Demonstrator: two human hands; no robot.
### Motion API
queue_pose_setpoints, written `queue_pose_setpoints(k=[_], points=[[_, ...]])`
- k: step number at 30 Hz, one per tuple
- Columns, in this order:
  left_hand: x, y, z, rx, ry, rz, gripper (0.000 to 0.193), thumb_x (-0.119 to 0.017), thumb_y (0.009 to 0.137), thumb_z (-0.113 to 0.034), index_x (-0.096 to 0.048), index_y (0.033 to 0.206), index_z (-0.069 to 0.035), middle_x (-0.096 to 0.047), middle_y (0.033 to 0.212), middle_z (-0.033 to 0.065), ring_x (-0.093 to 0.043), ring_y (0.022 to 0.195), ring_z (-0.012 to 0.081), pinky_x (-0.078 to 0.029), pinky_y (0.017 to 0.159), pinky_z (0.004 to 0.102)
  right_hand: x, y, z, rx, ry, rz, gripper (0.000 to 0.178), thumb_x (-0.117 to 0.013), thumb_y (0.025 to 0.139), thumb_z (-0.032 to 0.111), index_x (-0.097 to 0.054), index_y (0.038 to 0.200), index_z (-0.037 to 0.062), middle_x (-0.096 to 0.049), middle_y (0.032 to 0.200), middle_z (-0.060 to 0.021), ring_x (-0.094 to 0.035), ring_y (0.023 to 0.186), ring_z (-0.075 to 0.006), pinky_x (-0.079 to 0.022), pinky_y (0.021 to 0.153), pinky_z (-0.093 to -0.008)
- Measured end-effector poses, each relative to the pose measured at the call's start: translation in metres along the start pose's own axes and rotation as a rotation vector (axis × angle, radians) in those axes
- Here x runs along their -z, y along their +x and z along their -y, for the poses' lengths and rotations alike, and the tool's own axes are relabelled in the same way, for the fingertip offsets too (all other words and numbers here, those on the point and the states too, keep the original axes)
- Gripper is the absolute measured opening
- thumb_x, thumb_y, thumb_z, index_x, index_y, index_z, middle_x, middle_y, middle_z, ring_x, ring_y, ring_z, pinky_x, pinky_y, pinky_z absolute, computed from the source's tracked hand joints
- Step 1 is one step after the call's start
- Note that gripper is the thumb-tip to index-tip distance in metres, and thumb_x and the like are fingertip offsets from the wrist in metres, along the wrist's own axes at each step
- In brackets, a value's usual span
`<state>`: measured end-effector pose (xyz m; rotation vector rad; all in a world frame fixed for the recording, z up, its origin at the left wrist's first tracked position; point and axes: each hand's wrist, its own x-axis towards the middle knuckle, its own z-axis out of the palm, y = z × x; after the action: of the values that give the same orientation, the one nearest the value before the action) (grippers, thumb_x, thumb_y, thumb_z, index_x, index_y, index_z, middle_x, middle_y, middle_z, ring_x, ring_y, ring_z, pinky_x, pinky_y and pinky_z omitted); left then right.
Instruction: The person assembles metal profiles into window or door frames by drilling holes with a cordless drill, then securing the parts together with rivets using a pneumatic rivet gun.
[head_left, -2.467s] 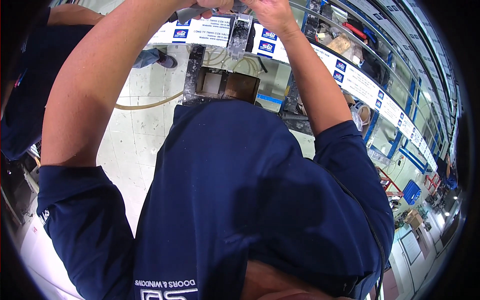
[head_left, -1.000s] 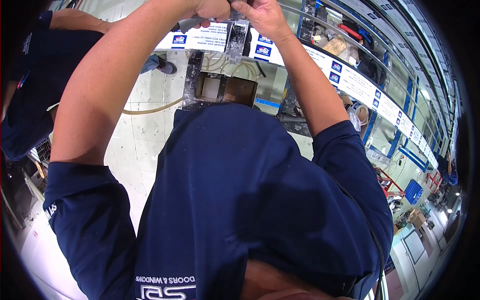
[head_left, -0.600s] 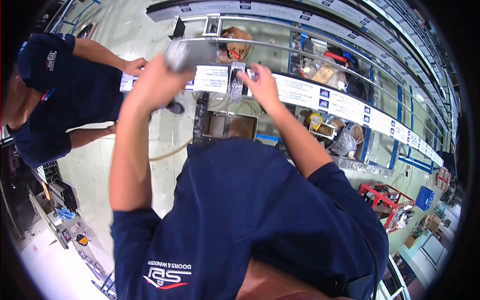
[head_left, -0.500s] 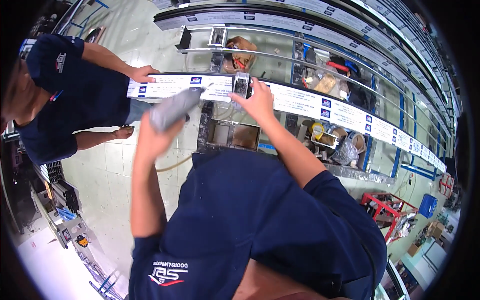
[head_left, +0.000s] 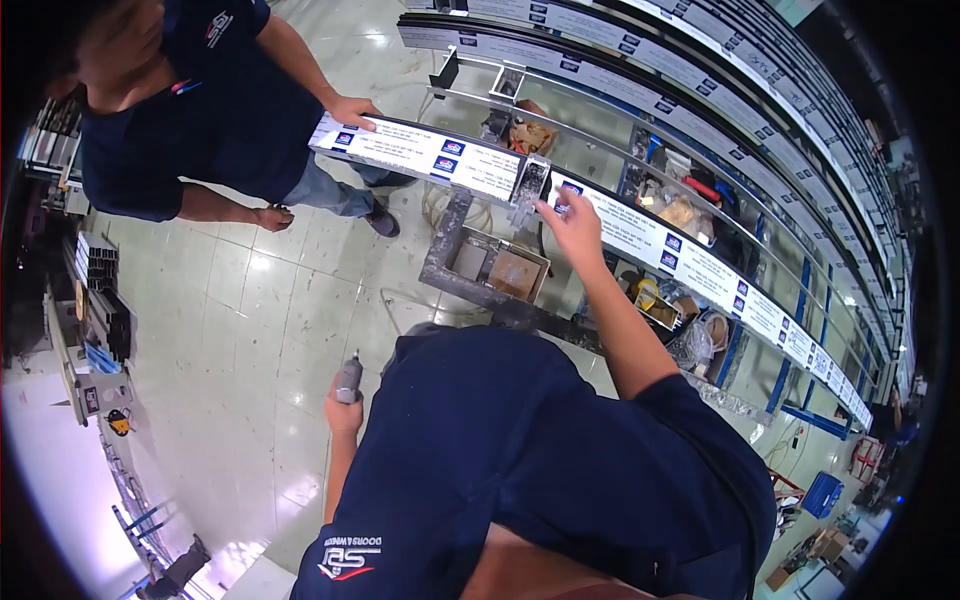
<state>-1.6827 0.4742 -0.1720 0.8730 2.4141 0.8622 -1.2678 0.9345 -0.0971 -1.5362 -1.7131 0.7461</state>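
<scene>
Low at my left side, my left hand (head_left: 343, 412) is closed around a grey drill (head_left: 350, 380), its tip pointing up. My right hand (head_left: 577, 228) is over a long white-filmed profile (head_left: 690, 255), thumb and fingers apart. Beside its fingertips, a short metal block (head_left: 532, 185), dark on top, sits across the profile. I cannot tell whether the fingers touch that block. At the profile's left end, a co-worker's hand (head_left: 352, 112) rests on the film; their other hand (head_left: 273, 217) hangs lower, around something small and dark.
Under the profile is a metal-framed bench (head_left: 440, 265) with a divided box (head_left: 515, 272). Tools and a red-handled item (head_left: 705, 190) lie between the rails. More long profiles (head_left: 560, 62) are racked behind. The co-worker's shoe (head_left: 382, 218) is on the tiled floor (head_left: 260, 330).
My left hand has dropped from the profile to my side with the drill. My right hand remains by the block. The whole view has shifted, showing more floor.
</scene>
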Motion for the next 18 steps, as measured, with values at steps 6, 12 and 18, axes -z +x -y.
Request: queue_pose_setpoints(k=[6,12,18], points=[[-0.019,-0.02,0.077,0.113,0.106,0.167,0.063,-0.08,0.078,-0.014,-0.07,0.139,-0.008,-0.077,0.111,0.0281,-0.075,0.108,0.0457,-0.058,0.09,0.05,0.053,-0.155,-0.02,0.042,0.009,0.354,0.022,-0.08,0.097,0.022,-0.081,0.111,0.0056,-0.069,0.089,-0.0083,-0.064,0.072,-0.0182,-0.052,0.068,-0.0328],[-0.024,0.002,0.119,0.079,0.042,0.389,0.061,-0.08,0.075,-0.011,-0.072,0.135,-0.005,-0.079,0.114,0.0245,-0.076,0.11,0.0426,-0.059,0.093,0.0453,0.041,-0.271,-0.015,-0.221,0.022,0.234,0.018,-0.077,0.099,0.02,-0.081,0.111,0.0058,-0.071,0.091,-0.0084,-0.067,0.075,-0.0188,-0.054,0.07,-0.0324],[-0.042,0.015,0.109,-0.078,0.006,0.49,0.064,-0.077,0.077,-0.011,-0.069,0.14,-0.007,-0.078,0.116,0.0239,-0.075,0.112,0.0414,-0.059,0.096,0.0457,0.053,-0.305,-0.004,-0.25,-0.002,0.238,0.021,-0.075,0.103,0.019,-0.079,0.116,0.002,-0.073,0.099,-0.0072,-0.071,0.09,-0.0145,-0.055,0.082,-0.0294]])
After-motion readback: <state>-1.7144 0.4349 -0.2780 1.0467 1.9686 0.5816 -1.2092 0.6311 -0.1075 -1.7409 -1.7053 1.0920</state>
